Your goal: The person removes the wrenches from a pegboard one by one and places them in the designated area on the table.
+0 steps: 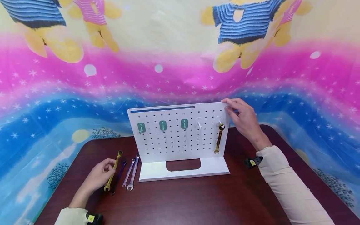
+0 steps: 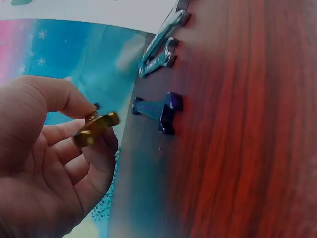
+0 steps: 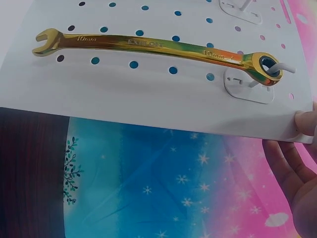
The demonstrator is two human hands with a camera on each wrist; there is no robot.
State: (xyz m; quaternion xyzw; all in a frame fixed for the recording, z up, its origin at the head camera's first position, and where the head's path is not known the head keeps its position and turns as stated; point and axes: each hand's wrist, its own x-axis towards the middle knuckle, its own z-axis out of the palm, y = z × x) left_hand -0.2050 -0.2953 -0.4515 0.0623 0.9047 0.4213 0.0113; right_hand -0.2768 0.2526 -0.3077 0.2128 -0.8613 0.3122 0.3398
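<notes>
Between thumb and fingers, my left hand [image 1: 99, 174] pinches a gold combination wrench [image 1: 117, 160], held just above the table. Right beside it on the table lie a purple wrench [image 1: 121, 172] and two silver wrenches [image 1: 129, 172]. My right hand [image 1: 246, 118] grips the upper right corner of a white pegboard stand [image 1: 174, 140], thumb in front and fingers behind, as the right wrist view shows. From the rightmost white hook [image 1: 219, 121] hangs another gold wrench [image 3: 143, 43] by its ring end, marked 10mm.
Three green hooks [image 1: 163, 125] and a second white hook [image 1: 198, 123] on the pegboard carry nothing. The dark reddish table [image 1: 191, 200] has rounded far corners. Behind it hangs a colourful patterned cloth [image 1: 168, 78].
</notes>
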